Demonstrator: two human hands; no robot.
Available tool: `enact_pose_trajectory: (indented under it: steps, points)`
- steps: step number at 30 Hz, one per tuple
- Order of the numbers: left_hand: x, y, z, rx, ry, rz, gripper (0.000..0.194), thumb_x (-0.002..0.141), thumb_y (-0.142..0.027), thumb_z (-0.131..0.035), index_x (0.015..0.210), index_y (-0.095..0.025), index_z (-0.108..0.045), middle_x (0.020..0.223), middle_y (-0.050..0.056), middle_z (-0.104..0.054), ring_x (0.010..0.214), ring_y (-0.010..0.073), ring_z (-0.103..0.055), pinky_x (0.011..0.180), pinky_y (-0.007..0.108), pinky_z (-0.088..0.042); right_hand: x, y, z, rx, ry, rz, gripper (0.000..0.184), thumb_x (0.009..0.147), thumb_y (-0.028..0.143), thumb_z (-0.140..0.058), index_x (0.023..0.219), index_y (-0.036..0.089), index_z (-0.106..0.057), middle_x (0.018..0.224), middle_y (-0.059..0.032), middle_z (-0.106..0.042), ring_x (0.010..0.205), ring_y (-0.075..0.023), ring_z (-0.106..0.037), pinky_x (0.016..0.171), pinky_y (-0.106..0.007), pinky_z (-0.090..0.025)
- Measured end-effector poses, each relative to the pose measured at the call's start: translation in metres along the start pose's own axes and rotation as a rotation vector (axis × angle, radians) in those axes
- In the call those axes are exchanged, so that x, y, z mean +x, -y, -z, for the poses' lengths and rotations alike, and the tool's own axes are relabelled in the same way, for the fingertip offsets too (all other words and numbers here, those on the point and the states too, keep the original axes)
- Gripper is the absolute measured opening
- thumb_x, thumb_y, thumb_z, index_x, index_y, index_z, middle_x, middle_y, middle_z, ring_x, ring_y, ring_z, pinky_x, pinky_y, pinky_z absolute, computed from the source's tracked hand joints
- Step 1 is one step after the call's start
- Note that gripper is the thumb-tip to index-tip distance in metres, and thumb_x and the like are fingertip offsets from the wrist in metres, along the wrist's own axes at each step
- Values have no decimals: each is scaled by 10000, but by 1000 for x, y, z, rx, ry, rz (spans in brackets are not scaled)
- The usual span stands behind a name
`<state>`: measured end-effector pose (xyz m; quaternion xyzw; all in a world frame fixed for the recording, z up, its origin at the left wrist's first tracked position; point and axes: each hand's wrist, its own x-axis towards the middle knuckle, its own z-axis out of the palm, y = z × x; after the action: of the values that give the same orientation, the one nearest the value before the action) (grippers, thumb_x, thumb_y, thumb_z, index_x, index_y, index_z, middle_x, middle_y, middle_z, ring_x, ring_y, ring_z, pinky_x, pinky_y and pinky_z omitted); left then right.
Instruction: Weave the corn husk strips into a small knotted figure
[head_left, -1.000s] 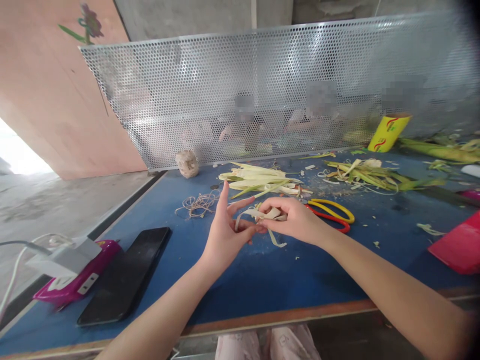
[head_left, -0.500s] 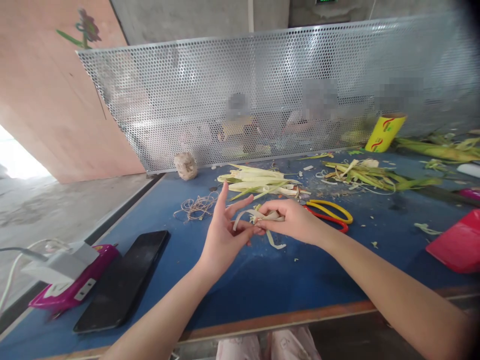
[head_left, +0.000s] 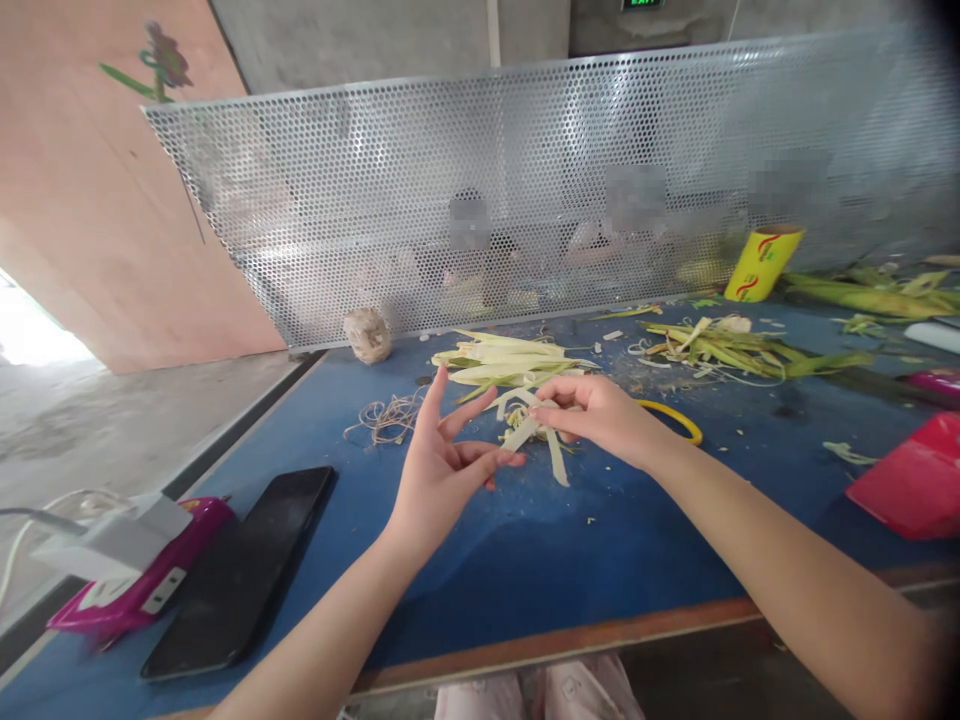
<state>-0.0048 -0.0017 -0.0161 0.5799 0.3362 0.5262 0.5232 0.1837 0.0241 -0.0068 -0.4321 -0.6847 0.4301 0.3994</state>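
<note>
Your right hand (head_left: 592, 412) pinches the pale strips (head_left: 546, 430) above the blue table (head_left: 525, 560); your left hand (head_left: 450, 465) has its index finger raised, its grasp impossible to tell.

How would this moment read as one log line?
right hand: pinching pale strips | left hand: by strip ends, hold unclear | nearby: string tangle, leaf pile | rest: black phone, yellow tube

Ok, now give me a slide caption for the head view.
Right hand pinching pale strips over a blue table, left hand close by, fingers spread, before a perforated metal screen.
</note>
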Motion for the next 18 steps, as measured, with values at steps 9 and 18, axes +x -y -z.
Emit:
enact_pose_trajectory:
  steps: [9, 18]
  points:
    - [-1, -10, -4, 38, -35, 32, 893, 662, -97, -680, 1362, -320, -174, 1108, 104, -584, 678, 199, -686, 417, 198, -446, 6, -9, 19, 168, -139, -12, 274, 674, 394, -685, 811, 164, -628, 615, 14, -526, 476, -59, -405, 464, -222, -373]
    - [-6, -6, -4, 137, 53, 5, 703, 730, -210, -640, 1314, -185, -249, 735, 1, -623, 651, 158, -634, 681, 331, -487, 4, -7, 15, 82, -116, -13, 248, 685, 398, -669, 797, 182, -619, 654, 4, -554, 504, -78, -456, 494, -230, -411]
